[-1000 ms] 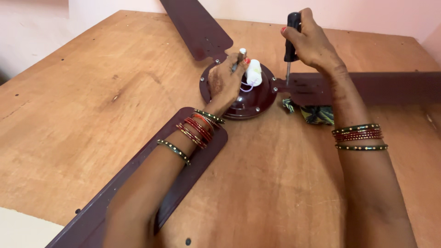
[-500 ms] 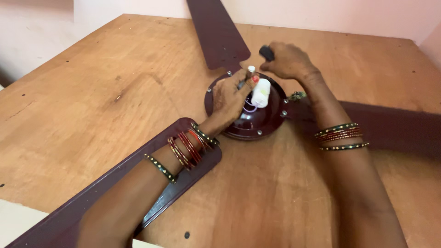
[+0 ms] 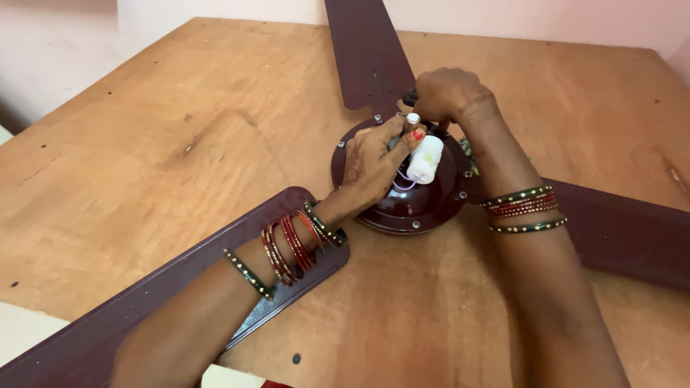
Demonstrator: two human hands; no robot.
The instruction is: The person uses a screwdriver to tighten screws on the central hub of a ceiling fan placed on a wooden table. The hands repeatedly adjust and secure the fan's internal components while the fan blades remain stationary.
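Note:
A dark maroon ceiling fan lies on a wooden table (image 3: 180,144), its round motor hub (image 3: 417,208) in the middle. My left hand (image 3: 374,162) rests on the hub, fingers pinching near the centre shaft beside a white cylindrical capacitor (image 3: 425,159). My right hand (image 3: 449,97) is closed around a black screwdriver handle (image 3: 410,95) at the hub's far edge; the tool is mostly hidden by the fist. Both wrists wear red and green bangles.
Three fan blades spread from the hub: one toward the far edge (image 3: 363,50), one to the near left (image 3: 144,316) under my left forearm, one to the right (image 3: 625,230). Coloured wires (image 3: 468,147) lie behind the hub. Pale wall behind the table.
My right hand with the screwdriver has come down from the hub's right side to its far edge near the centre. The view has shifted, and the left hand stays on the hub.

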